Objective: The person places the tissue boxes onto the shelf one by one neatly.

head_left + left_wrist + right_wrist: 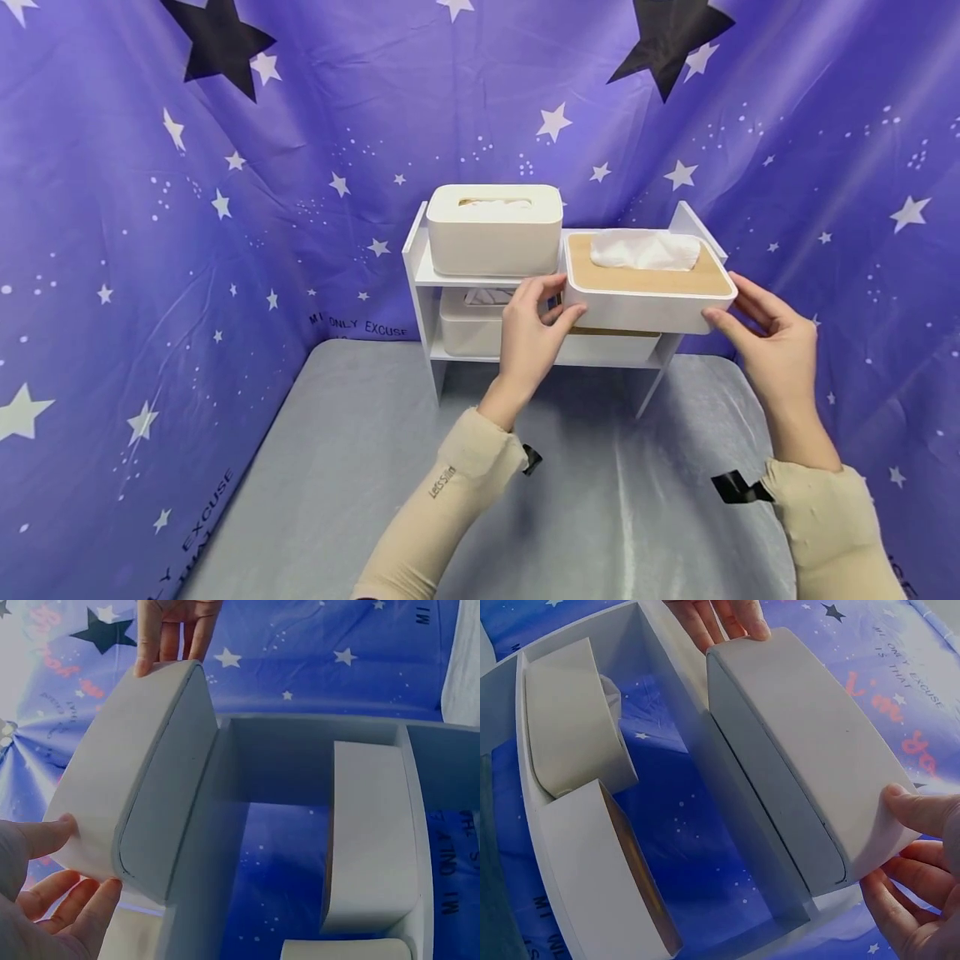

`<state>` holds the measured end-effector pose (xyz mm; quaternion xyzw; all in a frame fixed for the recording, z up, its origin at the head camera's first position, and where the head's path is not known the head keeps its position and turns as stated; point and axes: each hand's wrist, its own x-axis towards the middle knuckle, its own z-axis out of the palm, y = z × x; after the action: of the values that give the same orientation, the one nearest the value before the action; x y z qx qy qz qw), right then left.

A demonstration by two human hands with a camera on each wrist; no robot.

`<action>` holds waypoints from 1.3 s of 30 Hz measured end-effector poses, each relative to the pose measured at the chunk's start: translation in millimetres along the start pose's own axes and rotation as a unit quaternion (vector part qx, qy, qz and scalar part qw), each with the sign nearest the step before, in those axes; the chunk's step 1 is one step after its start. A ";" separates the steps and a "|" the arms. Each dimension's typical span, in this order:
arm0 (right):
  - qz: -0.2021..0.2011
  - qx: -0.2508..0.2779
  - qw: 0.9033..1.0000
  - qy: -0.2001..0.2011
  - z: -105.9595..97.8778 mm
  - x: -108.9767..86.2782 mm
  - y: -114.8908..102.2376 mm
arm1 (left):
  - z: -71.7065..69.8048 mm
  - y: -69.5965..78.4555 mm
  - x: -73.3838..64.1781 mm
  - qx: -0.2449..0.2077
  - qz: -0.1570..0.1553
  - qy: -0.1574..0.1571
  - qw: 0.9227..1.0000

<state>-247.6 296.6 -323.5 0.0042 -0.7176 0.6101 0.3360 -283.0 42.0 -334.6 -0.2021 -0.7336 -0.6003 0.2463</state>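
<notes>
Both hands hold a white tissue box [645,310] with a wood-coloured lid, a tissue sticking out of its slot. My left hand [531,337] grips its left end, thumb on the front face. At the right end my right hand [776,346] pinches it between thumb and fingers. The box is at the right half of the white shelf's top board, its front reaching out past the board's edge. Seen from the left wrist, the box's underside [176,776] faces the shelf's upper board. An all-white tissue box [495,242] stands on the top left.
The two-tier white shelf [427,312] stands on a grey cloth-covered surface [375,467]. On its lower tier sit a white tissue box [468,329] at left and another box [615,346] at right, partly hidden. A purple star-patterned curtain [300,208] hangs behind and at the sides.
</notes>
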 end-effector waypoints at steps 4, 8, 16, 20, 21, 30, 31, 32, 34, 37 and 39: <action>-0.020 -0.057 0.998 0.002 6.6 8.2 3.7 | 4.3 -3.9 7.2 0.012 -0.006 0.002 1.000; -0.046 -0.086 0.995 0.026 15.8 14.1 7.9 | 9.6 -7.4 12.8 0.027 -0.002 0.012 1.000; -0.086 -0.147 0.982 0.077 38.0 13.6 10.3 | 19.6 -12.9 17.8 0.077 0.005 0.037 0.996; -0.101 -0.198 0.970 0.094 47.3 15.3 10.3 | 23.6 -16.0 17.6 0.117 0.017 0.025 0.993; -0.101 -0.205 0.969 0.095 49.4 16.3 10.2 | 24.1 -16.6 17.1 0.131 0.020 0.021 0.991; -0.115 -0.273 0.949 0.105 60.1 22.1 13.8 | 31.9 -21.0 6.4 0.222 0.040 -0.039 0.973; -0.117 -0.277 0.948 0.107 61.1 22.8 14.4 | 33.1 -21.0 5.6 0.232 0.043 -0.041 0.971; -0.118 -0.278 0.947 0.108 62.2 23.7 14.9 | 34.3 -21.0 4.9 0.241 0.045 -0.043 0.969; -0.117 -0.279 0.947 0.109 64.3 25.9 16.3 | 36.2 -20.5 4.2 0.256 0.046 -0.046 0.964; -0.120 -0.281 0.946 0.107 66.7 29.7 18.4 | 38.1 -19.6 3.8 0.271 0.042 -0.060 0.960; -0.113 -0.278 0.948 0.107 67.3 30.4 19.7 | 37.8 -19.5 3.0 0.274 0.035 -0.074 0.958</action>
<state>-311.5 254.8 -327.9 -0.0733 -0.8130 0.3416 0.4657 -301.4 75.2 -354.0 -0.1965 -0.8786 -0.3506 0.2579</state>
